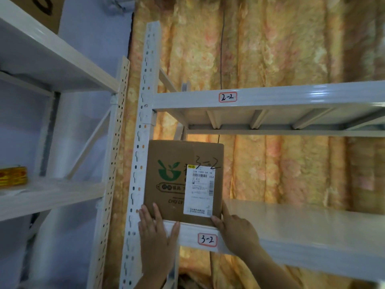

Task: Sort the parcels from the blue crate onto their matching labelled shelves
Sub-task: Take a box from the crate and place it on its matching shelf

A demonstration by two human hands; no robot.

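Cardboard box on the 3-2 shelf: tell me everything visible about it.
The cardboard box is brown, closed and upright, standing at the left end of the shelf tagged 3-2, beside the post. Its front bears a green logo, a white shipping label and handwritten "3-2". The left hand touches its lower left front with straight fingers; the right hand sets thumb on the lower right front, index finger along the right side.

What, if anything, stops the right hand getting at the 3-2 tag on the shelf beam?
Likely nothing, so yes: the right hand sits at the lower right corner of the box, just above and beside the 3-2 tag, which lies uncovered on the shelf beam.
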